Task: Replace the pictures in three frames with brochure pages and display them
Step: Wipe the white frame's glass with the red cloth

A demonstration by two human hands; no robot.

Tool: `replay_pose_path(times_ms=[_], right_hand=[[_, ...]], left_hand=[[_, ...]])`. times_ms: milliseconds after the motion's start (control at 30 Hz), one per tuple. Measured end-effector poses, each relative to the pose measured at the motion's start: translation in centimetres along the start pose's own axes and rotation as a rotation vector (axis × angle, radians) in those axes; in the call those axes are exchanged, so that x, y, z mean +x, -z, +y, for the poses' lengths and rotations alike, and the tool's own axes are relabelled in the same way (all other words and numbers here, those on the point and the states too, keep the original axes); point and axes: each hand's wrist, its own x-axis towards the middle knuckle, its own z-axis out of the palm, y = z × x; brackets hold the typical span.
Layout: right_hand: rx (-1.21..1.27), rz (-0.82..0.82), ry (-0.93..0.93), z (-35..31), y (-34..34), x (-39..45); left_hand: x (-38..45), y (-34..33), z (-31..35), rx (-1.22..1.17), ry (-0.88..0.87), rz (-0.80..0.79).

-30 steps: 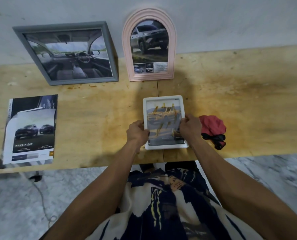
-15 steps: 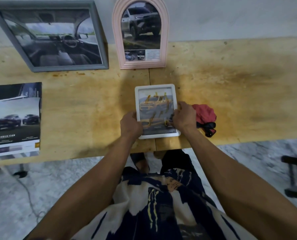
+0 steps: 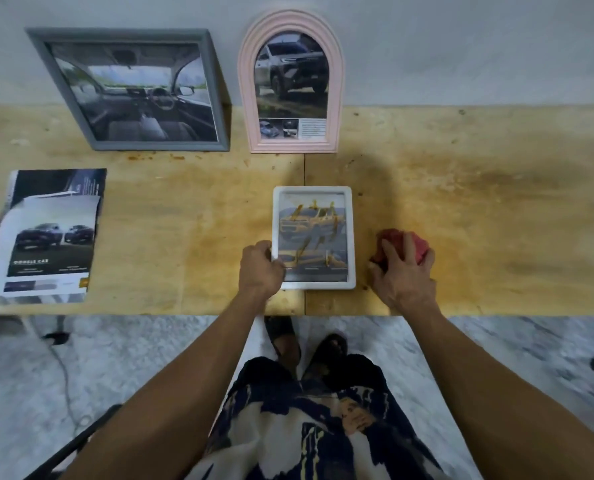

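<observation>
Third frame in hand: your left hand point(image 3: 261, 268) grips the white frame point(image 3: 313, 237), flat near the counter's point(image 3: 479, 209) front edge — right hand point(image 3: 401, 271) clutches the red cloth point(image 3: 401, 249). Next, likely wipe its glass — then stand it by the wall.

white frame point(image 3: 351, 237): lay flat near the table's point(image 3: 496, 202) front edge, about midway along it, holding a page with a yellow truck.
pink arched frame point(image 3: 290, 147): stood upright at the table's back edge, against the wall, showing a grey truck page.
grey frame point(image 3: 129, 145): stood leaning at the back edge, toward the left, showing a car interior.
brochure point(image 3: 46, 233): lay flat by the front left corner, cover up.
</observation>
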Motion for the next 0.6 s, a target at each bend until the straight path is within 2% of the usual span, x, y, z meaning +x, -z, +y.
replay_pose_path(times_ms=[100, 233, 367, 467, 533, 600], right_hand=[[-0.042, 0.067, 0.052, 1.2, -1.1, 0.4], [0.062, 0.192, 0.142, 2.0, -1.4, 1.6], [0.364, 0.264, 0.140, -0.1, -0.4, 2.5], [0.609, 0.376, 0.274, -2.8, 1.1, 2.3], [0.681, 0.407, 0.289, -4.5, 2.1, 2.2], [0.713, 0.399, 0.247, -6.1, 2.9, 2.7]], left_hand=[[0.1, -0.2, -0.6, 0.086, -0.022, 0.018], [0.2, -0.7, -1.2, 0.088, -0.051, 0.025], [0.6, -0.8, -1.1, 0.120, -0.090, 0.084], [1.6, -0.6, -1.2, 0.230, -0.111, 0.173], [2.1, -0.4, -1.2, 0.307, -0.115, 0.224], [2.5, -0.4, -1.3, 0.330, -0.192, 0.270]])
